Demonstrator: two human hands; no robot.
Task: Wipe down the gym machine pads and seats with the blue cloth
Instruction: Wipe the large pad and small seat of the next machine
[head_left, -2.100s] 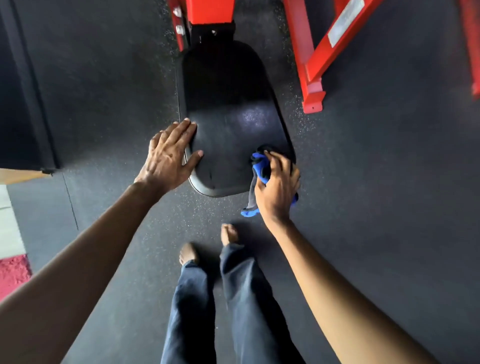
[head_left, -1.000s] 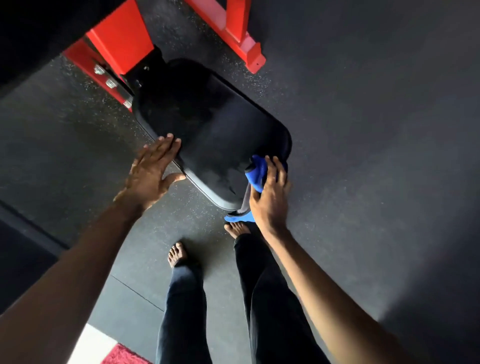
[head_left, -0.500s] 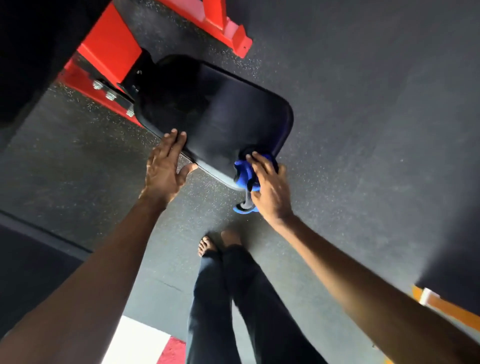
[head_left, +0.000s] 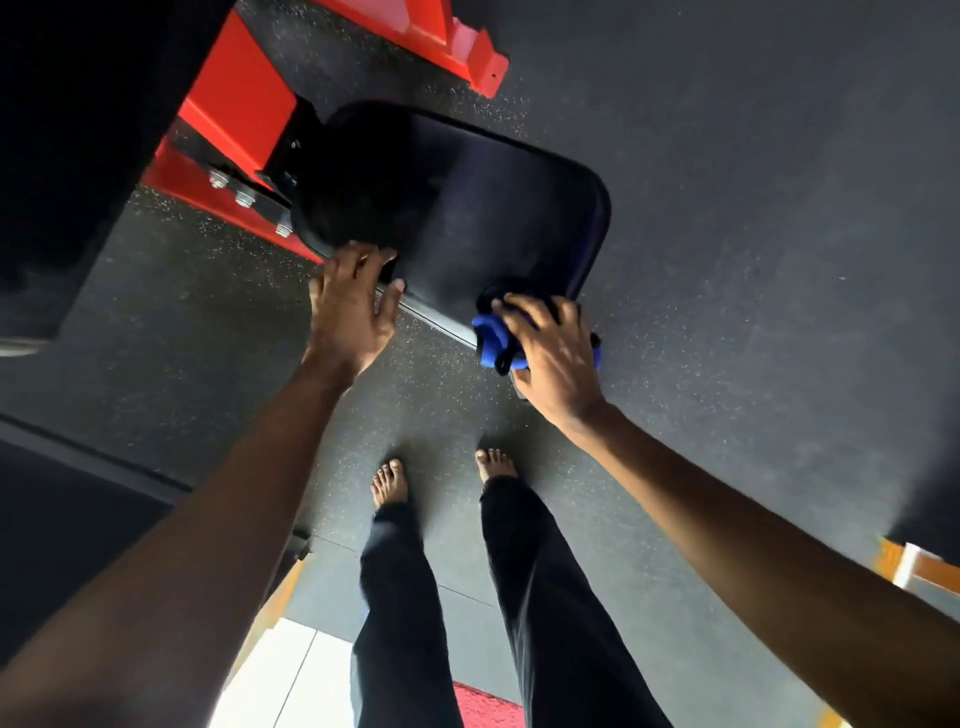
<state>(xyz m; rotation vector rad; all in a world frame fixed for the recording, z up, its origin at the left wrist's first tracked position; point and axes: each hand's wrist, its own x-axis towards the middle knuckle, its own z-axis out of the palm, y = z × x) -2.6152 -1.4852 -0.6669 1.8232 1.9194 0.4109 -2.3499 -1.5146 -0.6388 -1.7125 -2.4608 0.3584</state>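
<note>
Head camera, looking straight down: black padded seat (head_left: 493, 208) slants across the upper middle, its narrow far end bolted to a red frame (head_left: 234, 114) at the upper left, where three bolts (head_left: 244, 197) show along a red rail. A second red foot of the frame lies beyond the seat's far edge.

Blue cloth (head_left: 488, 343) sits bunched at the seat's near right corner, lapping over the near edge, with a little blue showing past the other side of the hand. The right hand (head_left: 550, 358) covers it from above, fingers (head_left: 519, 312) curled over the wad and gripping it against the corner; the image is slightly blurred here.

The left hand (head_left: 348, 312) holds the seat's near edge towards its left end, fingers bent onto the top of the padding and close together, thumb lying along the rim. The two hands are apart, with a stretch of the edge bare between them.

Below the seat is dark speckled floor (head_left: 727, 260). Two bare feet (head_left: 389, 480) stand on it near the seat's near edge, in dark trousers (head_left: 405, 597).
</note>
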